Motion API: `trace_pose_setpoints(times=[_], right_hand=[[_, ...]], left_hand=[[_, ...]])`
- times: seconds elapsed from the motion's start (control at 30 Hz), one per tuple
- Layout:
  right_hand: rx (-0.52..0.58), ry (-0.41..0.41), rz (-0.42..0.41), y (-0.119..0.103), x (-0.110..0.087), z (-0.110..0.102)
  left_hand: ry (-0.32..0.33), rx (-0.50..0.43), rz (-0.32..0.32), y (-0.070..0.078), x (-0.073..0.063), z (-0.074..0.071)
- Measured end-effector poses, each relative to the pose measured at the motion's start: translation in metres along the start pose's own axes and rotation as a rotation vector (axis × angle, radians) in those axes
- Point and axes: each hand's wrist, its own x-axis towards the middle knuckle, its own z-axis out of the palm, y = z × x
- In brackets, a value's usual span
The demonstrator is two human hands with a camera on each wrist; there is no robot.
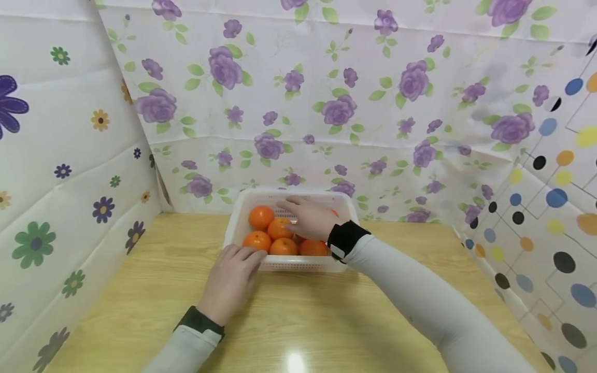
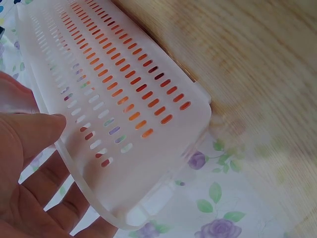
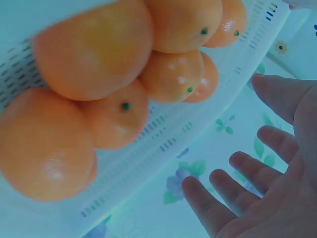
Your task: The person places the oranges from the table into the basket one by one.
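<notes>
A white perforated plastic basket (image 1: 298,265) stands on the table by the back wall, with several glossy tangerines (image 1: 283,246) inside. My left hand (image 1: 231,282) holds the rim at the near left corner. The left wrist view shows its thumb (image 2: 42,130) against the basket's outer side (image 2: 148,181) and the other fingers beyond the rim. Over the fruit, towards the basket's right side, hovers my right hand (image 1: 311,217). Its fingers (image 3: 203,201) are spread with nothing between them in the right wrist view. Some tangerines are hidden beneath this hand in the head view.
The wooden table (image 1: 298,311) spreads out in front of the basket and to both sides. A sheet with purple roses (image 1: 338,110) hangs right behind it. Patterned sheets (image 1: 79,181) also close off the left and right sides.
</notes>
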Motion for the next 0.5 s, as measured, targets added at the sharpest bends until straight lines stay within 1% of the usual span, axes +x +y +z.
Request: trace_pose_setpoints(times=[0.17, 0.23, 0.4, 0.5], right_hand=[[-0.083, 0.05, -0.049, 0.003, -0.02, -0.004], [-0.105, 0.059, -0.053, 0.004, -0.028, -0.005], [-0.088, 0.092, -0.039, 0.007, -0.046, -0.006], [-0.081, 0.131, -0.053, 0.011, -0.056, -0.004]], left_hand=[[-0.009, 0.008, -0.007, 0.0, 0.0, 0.0], [-0.01, 0.009, -0.006, 0.001, 0.001, 0.0], [-0.011, 0.003, -0.007, 0.001, 0.001, 0.001], [-0.009, 0.001, -0.004, 0.001, 0.0, 0.001]])
